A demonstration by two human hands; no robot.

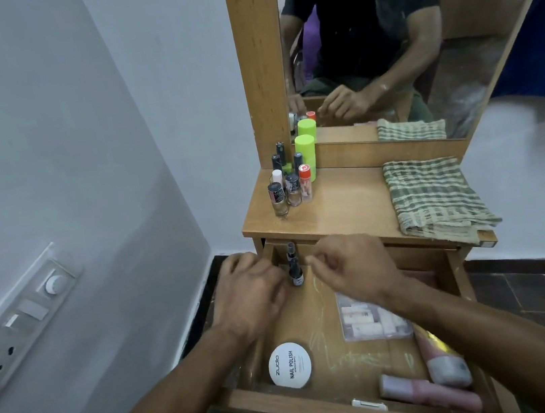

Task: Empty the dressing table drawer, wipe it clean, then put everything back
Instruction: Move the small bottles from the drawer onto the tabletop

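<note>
Drawer point(328, 398) is pulled right out and both hands are at its far left corner, where two small dark nail polish bottles point(295, 269) stand upright, one behind the other. Left hand point(252, 294) is curled with its fingers just beside the nearer bottle, right hand point(351, 268) loosely curled on the other side. Honestly I can't tell if either hand actually has a bottle pinched yet, there's motion blur and the fingers hide the contact.

Looks like the emptying stage to me: a cluster of bottles point(290, 182) already stands at the back left of the table top point(345, 209), and the checked cloth point(435, 196) lies folded on the right, ready for the wipe.

Tip for this bit: grab these little ones by the cap or neck, one per hand, lift straight up so they don't knock each other over (glass, tippy). Park them next to the cluster, not on the cloth. Still in the drawer: the round white nail polish remover tub point(290, 365), a clear packet point(369, 322) and pink tubes point(433, 391).
</note>
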